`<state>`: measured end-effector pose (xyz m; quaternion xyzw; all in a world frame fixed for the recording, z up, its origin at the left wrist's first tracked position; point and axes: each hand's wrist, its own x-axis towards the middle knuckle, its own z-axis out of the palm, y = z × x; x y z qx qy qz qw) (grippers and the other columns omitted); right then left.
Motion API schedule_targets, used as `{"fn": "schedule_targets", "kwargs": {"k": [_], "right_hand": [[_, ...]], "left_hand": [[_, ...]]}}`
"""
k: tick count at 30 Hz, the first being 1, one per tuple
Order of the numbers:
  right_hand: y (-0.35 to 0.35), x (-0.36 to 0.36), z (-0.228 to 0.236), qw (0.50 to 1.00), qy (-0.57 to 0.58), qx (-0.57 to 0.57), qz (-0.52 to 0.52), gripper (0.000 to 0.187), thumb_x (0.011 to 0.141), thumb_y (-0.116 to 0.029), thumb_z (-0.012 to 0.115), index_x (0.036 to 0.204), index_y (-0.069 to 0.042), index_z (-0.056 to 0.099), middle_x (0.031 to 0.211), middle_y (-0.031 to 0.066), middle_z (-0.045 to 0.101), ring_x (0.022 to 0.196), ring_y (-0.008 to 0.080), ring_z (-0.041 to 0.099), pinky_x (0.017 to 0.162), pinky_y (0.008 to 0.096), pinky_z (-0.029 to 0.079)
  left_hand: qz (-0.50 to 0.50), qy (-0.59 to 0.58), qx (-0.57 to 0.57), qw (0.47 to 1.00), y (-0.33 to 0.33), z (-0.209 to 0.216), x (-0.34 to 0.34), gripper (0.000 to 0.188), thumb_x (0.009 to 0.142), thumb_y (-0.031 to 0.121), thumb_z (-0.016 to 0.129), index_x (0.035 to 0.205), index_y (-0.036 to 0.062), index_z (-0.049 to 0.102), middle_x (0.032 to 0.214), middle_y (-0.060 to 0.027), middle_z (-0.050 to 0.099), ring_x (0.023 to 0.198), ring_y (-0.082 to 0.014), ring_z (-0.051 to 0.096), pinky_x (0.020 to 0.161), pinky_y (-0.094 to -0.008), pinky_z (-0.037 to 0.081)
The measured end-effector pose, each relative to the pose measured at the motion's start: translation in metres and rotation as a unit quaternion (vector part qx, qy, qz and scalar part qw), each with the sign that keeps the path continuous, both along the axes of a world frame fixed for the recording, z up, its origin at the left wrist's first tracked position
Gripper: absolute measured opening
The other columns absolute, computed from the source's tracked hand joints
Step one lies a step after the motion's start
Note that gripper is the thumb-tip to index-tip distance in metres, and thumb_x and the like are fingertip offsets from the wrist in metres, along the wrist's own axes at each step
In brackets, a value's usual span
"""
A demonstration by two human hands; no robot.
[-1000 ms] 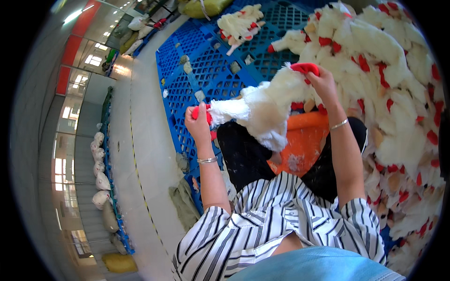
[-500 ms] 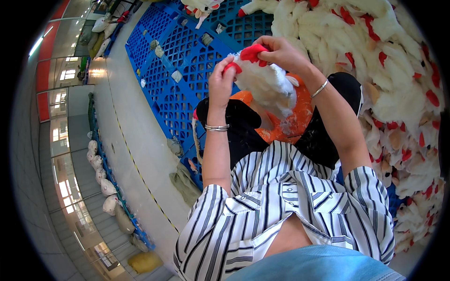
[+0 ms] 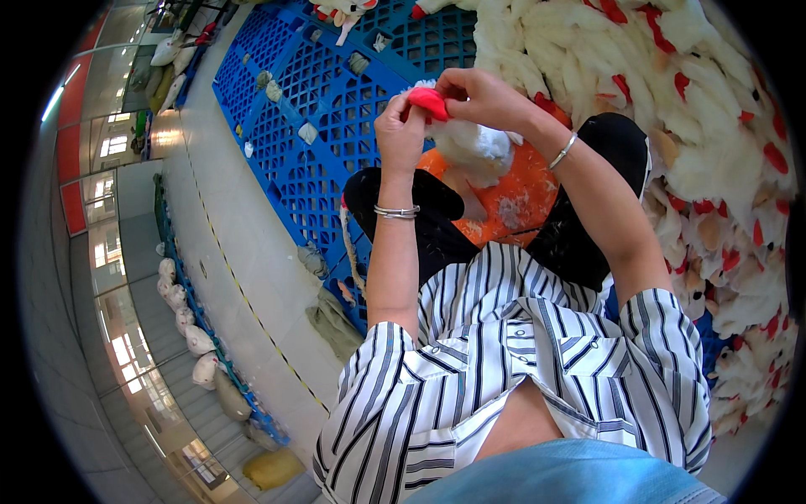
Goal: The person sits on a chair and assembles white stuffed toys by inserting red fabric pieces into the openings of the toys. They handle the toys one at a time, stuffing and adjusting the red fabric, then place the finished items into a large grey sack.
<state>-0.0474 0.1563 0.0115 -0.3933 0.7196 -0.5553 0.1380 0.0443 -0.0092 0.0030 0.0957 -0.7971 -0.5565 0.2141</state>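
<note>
Plush toy (image 3: 474,147), white with a red part at its top, is held in front of the person, above an orange basin (image 3: 512,197) that sits between the person's knees. The red part (image 3: 428,101) is pinched between both hands. The left hand (image 3: 401,130) is closed on the red part from the left, its fingers curled against the fabric; a pair of thin silver bangles (image 3: 396,212) is worn on that wrist. The right hand (image 3: 483,97) is closed on the same red part from above and the right, and a single bangle (image 3: 562,151) is seen on that wrist. The white body of the toy hangs below the two grips and touches the basin's inner side. White fluff is scattered over the orange surface.

Nearest the camera, a black-and-white striped shirt (image 3: 520,370) is recorded, with black trousers (image 3: 420,218) beyond it. Beneath and beyond the knees, a blue plastic pallet (image 3: 311,126) with a lattice surface is laid on the pale floor (image 3: 235,252). To the right, a large heap of similar white and red plush toys (image 3: 714,134) is piled, reaching from beside the right leg to the far edge. Small scraps lie on the pallet. Far to the left, filled sacks (image 3: 189,328) are lined along a glazed wall.
</note>
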Motion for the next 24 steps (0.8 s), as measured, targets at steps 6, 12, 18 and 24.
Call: {"fn": "schedule_targets", "kwargs": {"k": [6, 12, 18, 24], "right_hand": [[0.008, -0.031, -0.001, 0.984, -0.087, -0.119, -0.101, 0.009, 0.09, -0.007, 0.055, 0.092, -0.004, 0.063, 0.074, -0.0016, 0.057, 0.066, 0.006, 0.051, 0.058, 0.0206, 0.042], [0.031, -0.049, -0.003, 0.993, -0.084, 0.047, -0.069, 0.026, 0.088, -0.018, 0.063, 0.109, -0.002, 0.063, 0.082, 0.0054, 0.064, 0.071, 0.0131, 0.06, 0.063, 0.0257, 0.049], [-0.008, 0.011, -0.038, 0.992, -0.013, 0.105, 0.068, 0.062, 0.078, -0.033, 0.077, 0.129, -0.005, 0.055, 0.112, 0.0163, 0.067, 0.102, 0.0316, 0.065, 0.09, 0.038, 0.051], [-0.011, 0.047, -0.088, 0.977, -0.011, 0.027, 0.212, 0.051, 0.088, -0.033, 0.068, 0.132, -0.011, 0.057, 0.13, 0.0113, 0.06, 0.109, 0.0253, 0.063, 0.096, 0.039, 0.048]], "left_hand": [[0.088, -0.026, 0.003, 0.996, -0.028, 0.014, 0.01, 0.022, 0.088, 0.005, 0.058, 0.103, -0.0031, 0.072, 0.084, -0.0037, 0.069, 0.072, -0.0069, 0.061, 0.065, -0.0215, 0.05], [0.113, 0.015, 0.123, 0.986, -0.049, 0.024, 0.023, 0.018, 0.092, 0.009, 0.058, 0.1, -0.003, 0.069, 0.091, -0.0056, 0.069, 0.079, -0.0092, 0.063, 0.071, -0.0208, 0.05], [0.039, 0.044, 0.206, 0.977, -0.019, 0.053, 0.023, 0.019, 0.091, 0.008, 0.057, 0.103, -0.0029, 0.068, 0.09, -0.0061, 0.068, 0.077, -0.0088, 0.062, 0.069, -0.0197, 0.05], [0.062, 0.148, 0.192, 0.968, -0.023, 0.094, 0.034, 0.028, 0.092, 0.014, 0.058, 0.115, -0.0013, 0.06, 0.101, -0.0093, 0.066, 0.081, -0.0168, 0.065, 0.077, -0.0283, 0.054]]}}
